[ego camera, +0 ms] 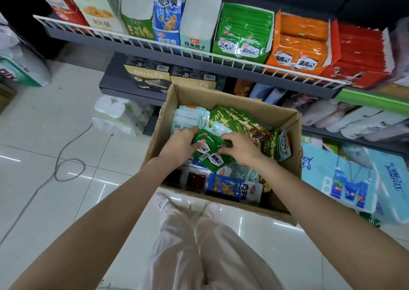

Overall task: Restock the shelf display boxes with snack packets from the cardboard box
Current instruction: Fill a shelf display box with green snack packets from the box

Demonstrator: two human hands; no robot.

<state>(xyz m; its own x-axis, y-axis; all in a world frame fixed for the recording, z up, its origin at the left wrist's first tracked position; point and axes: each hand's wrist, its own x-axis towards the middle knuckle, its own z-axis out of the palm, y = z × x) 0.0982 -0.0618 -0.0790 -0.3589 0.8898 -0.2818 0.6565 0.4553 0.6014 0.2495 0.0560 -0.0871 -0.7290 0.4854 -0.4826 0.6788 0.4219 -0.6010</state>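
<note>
An open cardboard box (174, 104) stands on the floor below the shelf, full of mixed snack packets. Both hands are inside it. My left hand (179, 144) and my right hand (240, 147) together grip a small stack of green snack packets (209, 151) with white labels, held just above the other packets. On the wire-fronted shelf above, a green display box (242, 34) holds matching green packets. Beside it stand an orange display box (298, 44) and a red display box (358, 53).
Tall upright snack boxes (166, 13) line the shelf's left part. A white wire rail (199, 55) runs along the shelf front. Tissue packs (345, 177) sit on the lower right. A grey cable (66, 163) loops on the tiled floor at left.
</note>
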